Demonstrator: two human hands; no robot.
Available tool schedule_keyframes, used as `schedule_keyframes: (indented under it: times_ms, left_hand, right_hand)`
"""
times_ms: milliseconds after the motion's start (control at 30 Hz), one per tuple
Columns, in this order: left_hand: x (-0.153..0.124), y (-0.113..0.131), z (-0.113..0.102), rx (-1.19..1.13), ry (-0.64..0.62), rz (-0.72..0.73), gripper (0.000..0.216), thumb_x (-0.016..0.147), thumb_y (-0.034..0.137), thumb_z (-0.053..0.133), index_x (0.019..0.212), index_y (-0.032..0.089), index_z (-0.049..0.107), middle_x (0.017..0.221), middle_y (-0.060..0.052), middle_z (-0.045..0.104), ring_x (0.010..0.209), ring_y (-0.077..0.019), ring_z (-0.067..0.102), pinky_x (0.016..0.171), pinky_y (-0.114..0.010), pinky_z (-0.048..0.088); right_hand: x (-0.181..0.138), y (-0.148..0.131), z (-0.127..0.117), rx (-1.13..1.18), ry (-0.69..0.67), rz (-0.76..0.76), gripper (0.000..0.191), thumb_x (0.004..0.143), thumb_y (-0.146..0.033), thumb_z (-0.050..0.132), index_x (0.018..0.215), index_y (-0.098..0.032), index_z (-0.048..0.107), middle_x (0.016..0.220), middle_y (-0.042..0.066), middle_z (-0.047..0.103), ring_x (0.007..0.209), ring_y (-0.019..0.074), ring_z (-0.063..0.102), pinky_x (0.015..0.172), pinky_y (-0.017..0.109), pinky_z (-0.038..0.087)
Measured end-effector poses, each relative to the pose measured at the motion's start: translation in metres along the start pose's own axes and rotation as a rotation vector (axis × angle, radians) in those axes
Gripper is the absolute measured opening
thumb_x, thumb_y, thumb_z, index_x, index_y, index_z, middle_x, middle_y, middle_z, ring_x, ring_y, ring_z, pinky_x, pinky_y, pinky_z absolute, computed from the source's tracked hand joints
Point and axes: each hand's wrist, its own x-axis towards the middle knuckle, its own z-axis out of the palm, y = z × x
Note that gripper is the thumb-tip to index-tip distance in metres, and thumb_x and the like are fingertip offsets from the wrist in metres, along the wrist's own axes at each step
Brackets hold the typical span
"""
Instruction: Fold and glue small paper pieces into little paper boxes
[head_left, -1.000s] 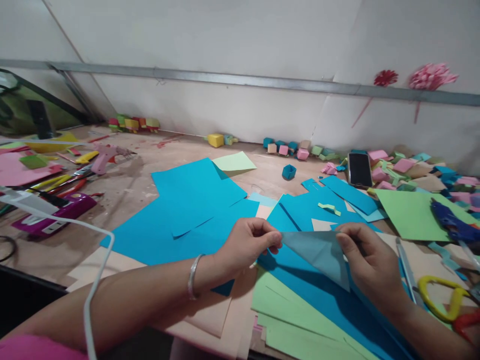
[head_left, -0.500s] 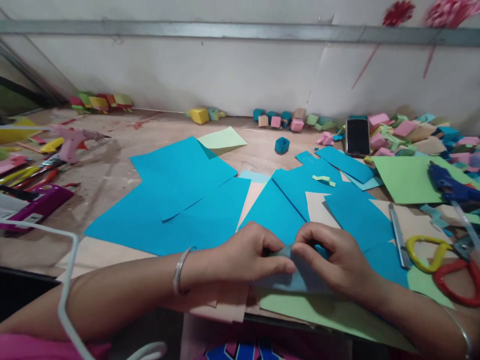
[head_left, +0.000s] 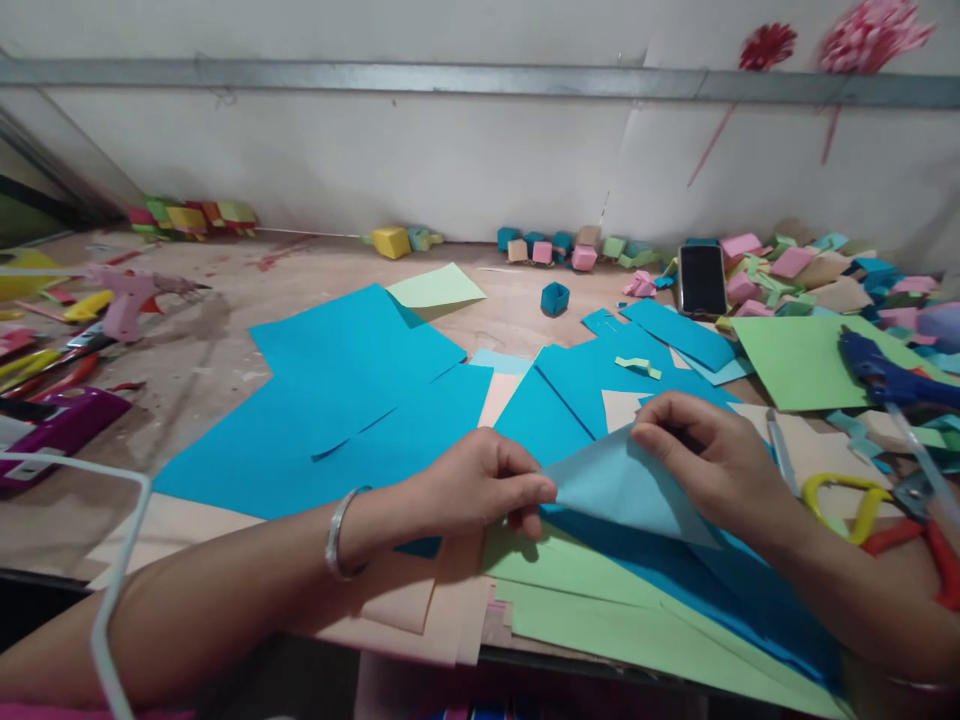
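A light blue sheet of paper is stretched between my two hands near the table's front edge, tilted with its right side raised. My left hand pinches its left corner between thumb and fingers. At the upper right edge, my right hand grips it, the thumb on the near face. Darker blue sheets lie flat behind and to the left of my hands. Under the held paper are green sheets, and peach sheets lie below my left wrist.
Scissors and a dark blue glue gun lie at the right. A phone rests beside a heap of small paper pieces. Toward the left are a pink glue gun and a purple tool. A small blue paper box sits behind.
My hands have moved apart, the right one rightward and up. The light blue paper, earlier low and mostly hidden by my hands, is now spread between them. The view has shifted slightly.
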Motion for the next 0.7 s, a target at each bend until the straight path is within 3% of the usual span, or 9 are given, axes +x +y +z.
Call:
schedule_keyframes:
  times_ms: [200,333,400,467,533,633,700]
  left_hand:
    - [0.000,0.007,-0.004,-0.103,-0.039,-0.032,0.035,0.084,0.039,0.062,0.060,0.014,0.065,0.058,-0.003,0.069,0.041,-0.0047,0.046,0.044,-0.018,0.036]
    - [0.001,0.002,-0.019,-0.146,-0.223,-0.056,0.040,0.082,0.052,0.064,0.066,0.015,0.064,0.049,-0.001,0.062,0.041,-0.0079,0.047,0.044,-0.021,0.036]
    - [0.002,-0.001,-0.028,-0.042,-0.255,0.043,0.049,0.081,0.058,0.063,0.057,0.016,0.059,0.043,0.000,0.052,0.040,-0.0081,0.041,0.044,-0.023,0.032]
    - [0.002,-0.003,-0.035,0.081,-0.214,0.190,0.059,0.080,0.066,0.059,0.048,0.016,0.053,0.044,0.000,0.046,0.043,-0.0082,0.037,0.044,-0.025,0.027]
    - [0.002,-0.001,-0.036,0.137,-0.112,0.267,0.061,0.080,0.070,0.055,0.052,0.016,0.056,0.048,0.000,0.046,0.046,-0.0091,0.037,0.045,-0.026,0.026]
    - [0.003,0.009,-0.026,0.153,0.012,0.280,0.052,0.079,0.063,0.061,0.069,0.013,0.066,0.055,0.000,0.051,0.052,-0.0098,0.041,0.048,-0.024,0.029]
    - [0.007,0.017,-0.016,0.198,-0.002,0.266,0.042,0.079,0.054,0.065,0.076,0.012,0.067,0.059,0.001,0.053,0.055,-0.0095,0.042,0.050,-0.022,0.031]
  right_hand:
    - [0.001,-0.001,-0.003,0.017,0.038,0.042,0.020,0.089,-0.038,0.056,0.076,-0.022,0.058,0.070,0.001,0.058,0.063,0.0150,0.050,0.055,0.027,0.040]
    - [0.002,-0.004,-0.003,0.066,0.030,0.068,0.021,0.088,-0.038,0.056,0.075,-0.022,0.056,0.068,0.000,0.054,0.061,0.0144,0.047,0.054,0.027,0.039]
    - [0.002,-0.005,-0.003,0.116,-0.030,0.093,0.022,0.088,-0.038,0.056,0.074,-0.022,0.056,0.066,-0.001,0.051,0.060,0.0132,0.045,0.053,0.026,0.038]
    - [0.002,-0.007,-0.001,0.170,-0.129,0.113,0.021,0.087,-0.037,0.057,0.073,-0.021,0.056,0.066,-0.001,0.051,0.061,0.0124,0.045,0.054,0.025,0.037]
    - [0.000,-0.011,0.004,0.210,-0.233,0.120,0.020,0.087,-0.034,0.057,0.072,-0.020,0.058,0.066,-0.002,0.053,0.062,0.0118,0.046,0.054,0.024,0.037]
    - [-0.004,-0.017,0.015,0.240,-0.323,0.114,0.018,0.085,-0.030,0.059,0.072,-0.018,0.059,0.066,-0.002,0.055,0.062,0.0110,0.046,0.056,0.023,0.036]
    - [-0.006,-0.018,0.020,0.251,-0.325,0.099,0.017,0.084,-0.030,0.060,0.073,-0.018,0.059,0.065,-0.002,0.055,0.061,0.0105,0.045,0.056,0.023,0.035]
